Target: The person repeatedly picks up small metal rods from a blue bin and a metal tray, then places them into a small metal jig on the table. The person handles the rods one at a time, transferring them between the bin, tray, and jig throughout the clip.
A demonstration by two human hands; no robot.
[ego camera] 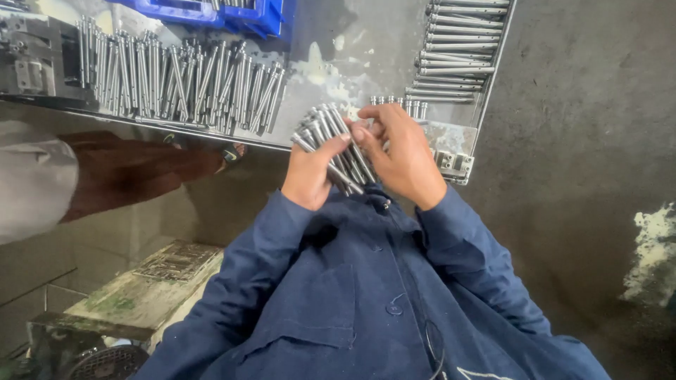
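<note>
My left hand (310, 172) grips a bundle of several shiny metal rods (325, 130), held fanned out just above my chest. My right hand (401, 158) closes over the right side of the same bundle, its thumb and fingers pinching the rods near their upper ends. Both sleeves are dark blue. The lower ends of the rods are hidden between my palms.
A metal table (352, 56) carries a long row of similar rods (176, 81) at the left, a stacked pile of rods (458, 49) at the right and a short row (401, 105) behind my hands. A blue bin (232, 13) sits at the top. Another person's leg (134, 169) stands left.
</note>
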